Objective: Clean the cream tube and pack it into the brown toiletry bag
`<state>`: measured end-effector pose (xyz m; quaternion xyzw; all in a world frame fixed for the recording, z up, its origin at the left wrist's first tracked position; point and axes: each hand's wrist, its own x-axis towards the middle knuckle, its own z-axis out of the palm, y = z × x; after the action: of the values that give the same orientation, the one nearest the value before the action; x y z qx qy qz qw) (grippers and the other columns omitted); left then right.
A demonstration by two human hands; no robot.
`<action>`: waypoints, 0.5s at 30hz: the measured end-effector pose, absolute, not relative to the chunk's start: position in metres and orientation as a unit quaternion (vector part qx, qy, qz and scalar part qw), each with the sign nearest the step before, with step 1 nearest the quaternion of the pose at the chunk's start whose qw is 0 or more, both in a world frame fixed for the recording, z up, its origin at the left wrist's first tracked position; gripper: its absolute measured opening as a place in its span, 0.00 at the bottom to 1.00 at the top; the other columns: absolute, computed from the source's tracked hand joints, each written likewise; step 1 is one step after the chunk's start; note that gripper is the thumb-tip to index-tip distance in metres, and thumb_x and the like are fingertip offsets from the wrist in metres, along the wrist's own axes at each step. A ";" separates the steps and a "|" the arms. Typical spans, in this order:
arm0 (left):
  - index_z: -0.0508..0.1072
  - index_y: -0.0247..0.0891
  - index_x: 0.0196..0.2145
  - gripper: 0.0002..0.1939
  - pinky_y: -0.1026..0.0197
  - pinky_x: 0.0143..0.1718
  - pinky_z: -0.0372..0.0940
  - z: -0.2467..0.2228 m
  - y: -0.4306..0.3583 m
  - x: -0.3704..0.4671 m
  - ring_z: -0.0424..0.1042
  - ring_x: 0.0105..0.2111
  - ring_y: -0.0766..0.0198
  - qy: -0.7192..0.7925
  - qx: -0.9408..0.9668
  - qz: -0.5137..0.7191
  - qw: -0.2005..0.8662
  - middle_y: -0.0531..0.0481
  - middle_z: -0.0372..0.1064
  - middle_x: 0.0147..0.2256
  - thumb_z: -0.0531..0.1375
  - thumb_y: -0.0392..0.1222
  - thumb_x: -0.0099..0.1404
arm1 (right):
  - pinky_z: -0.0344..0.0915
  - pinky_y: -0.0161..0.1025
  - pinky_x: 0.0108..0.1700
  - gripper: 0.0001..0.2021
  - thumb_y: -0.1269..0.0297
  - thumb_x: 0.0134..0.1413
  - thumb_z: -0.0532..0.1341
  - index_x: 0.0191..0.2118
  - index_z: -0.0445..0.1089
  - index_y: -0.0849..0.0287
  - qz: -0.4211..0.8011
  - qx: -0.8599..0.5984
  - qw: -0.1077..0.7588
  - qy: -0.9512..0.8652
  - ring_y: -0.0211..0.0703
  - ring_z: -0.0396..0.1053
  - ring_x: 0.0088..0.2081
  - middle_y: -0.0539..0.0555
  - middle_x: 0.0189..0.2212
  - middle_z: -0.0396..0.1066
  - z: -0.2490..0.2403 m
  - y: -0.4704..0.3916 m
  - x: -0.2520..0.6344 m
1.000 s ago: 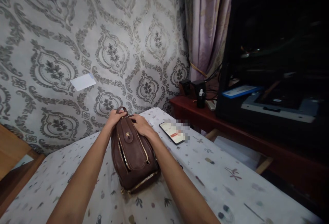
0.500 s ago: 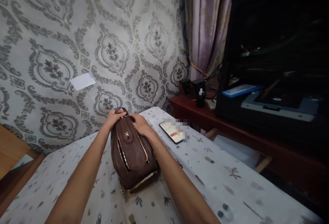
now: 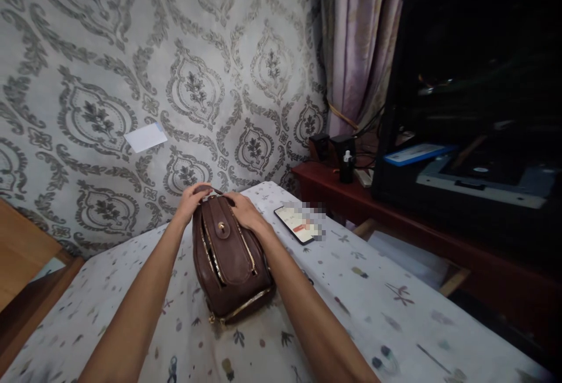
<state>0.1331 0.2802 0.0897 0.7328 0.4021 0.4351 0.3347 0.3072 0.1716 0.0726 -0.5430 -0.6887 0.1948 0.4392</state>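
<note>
Gripping the top end of a brown leather backpack (image 3: 235, 257), both hands bent around it: left hand (image 3: 191, 201) at the top left corner by the carry handle (image 3: 217, 190), right hand (image 3: 248, 212) at the top right. Fingertips mostly hidden behind the leather, so can't tell exactly what they pinch.

Backpack lies on the printed sheet (image 3: 149, 359), top end toward the sheet's far edge, base toward the near edge. Gold turn-lock (image 3: 222, 227) on the front flap; slit along the left front zipper (image 3: 215, 260) gapes a little.

To handle well, I'd judge: one hand steadies, the other works; leather looks soft, likely folds under uneven pulling. Light, even tension, handle clear of the fingers.

Around: smartphone (image 3: 292, 224), lit screen, part pixelated, by the sheet's right edge, near the right wrist; forearm could knock it on a wide swing. Beyond that edge, dark-red desk (image 3: 351, 195) with black bottle (image 3: 346, 169), black television (image 3: 474, 49); open drawer (image 3: 456, 282) below. Patterned wall (image 3: 246, 78) behind the far edge limits reach; right forearm blocks view of the backpack's right side.
</note>
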 end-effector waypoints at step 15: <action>0.75 0.38 0.24 0.12 0.58 0.37 0.62 0.072 0.285 0.104 0.72 0.37 0.52 0.533 0.719 0.410 0.175 0.46 0.75 0.26 0.60 0.49 0.56 | 0.59 0.44 0.62 0.19 0.69 0.64 0.54 0.57 0.71 0.60 0.183 -0.554 0.420 -0.695 0.51 0.67 0.60 0.60 0.58 0.71 0.081 0.147 0.305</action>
<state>0.1045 0.2851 0.0717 0.7193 0.5328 0.4102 0.1746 0.3046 0.1472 0.0809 -0.5542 -0.6949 0.1829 0.4202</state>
